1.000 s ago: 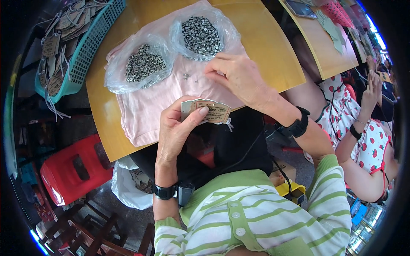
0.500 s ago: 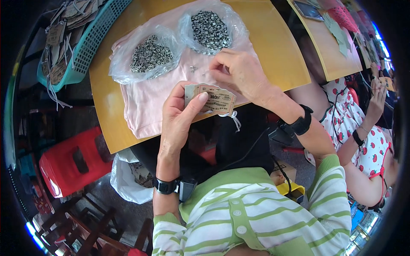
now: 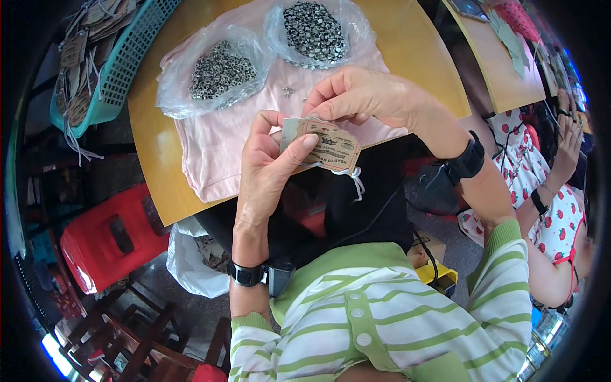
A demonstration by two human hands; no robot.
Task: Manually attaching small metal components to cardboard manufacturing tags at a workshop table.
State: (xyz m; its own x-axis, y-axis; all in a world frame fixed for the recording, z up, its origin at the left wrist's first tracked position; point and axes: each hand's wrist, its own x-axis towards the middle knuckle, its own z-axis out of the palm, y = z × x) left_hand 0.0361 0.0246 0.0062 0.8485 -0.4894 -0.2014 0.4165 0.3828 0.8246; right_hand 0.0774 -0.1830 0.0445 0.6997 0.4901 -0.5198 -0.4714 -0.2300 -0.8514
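Observation:
A scallop-edged brown and grey paper hang tag (image 3: pixel 336 149) with a white string is pinched between the thumb and fingers of my left hand (image 3: pixel 267 156). The thumb lies flat across its printed front. At the tag's top edge, the fingertips of my right hand (image 3: pixel 382 95) are pressed together; whatever they hold is too small or hidden to make out. Just beyond, a few tiny metal pieces (image 3: pixel 288 91) lie on a pink cloth (image 3: pixel 207 162). Two clear plastic bags stand behind: small silvery ring-like parts (image 3: pixel 223 71) fill the left one, shiny metal caps (image 3: pixel 313 32) the right one.
A turquoise basket (image 3: pixel 118 73) full of stringed tags is at the far left. Below it are a red plastic stool (image 3: pixel 95 245) and a white bag (image 3: pixel 197 264). To the right, another person in a strawberry-print garment (image 3: pixel 547 223) sits by a second table (image 3: pixel 493 70).
My right hand has come down and left from above the cloth to the tag's top edge. The tag has shifted slightly right and tilted a little.

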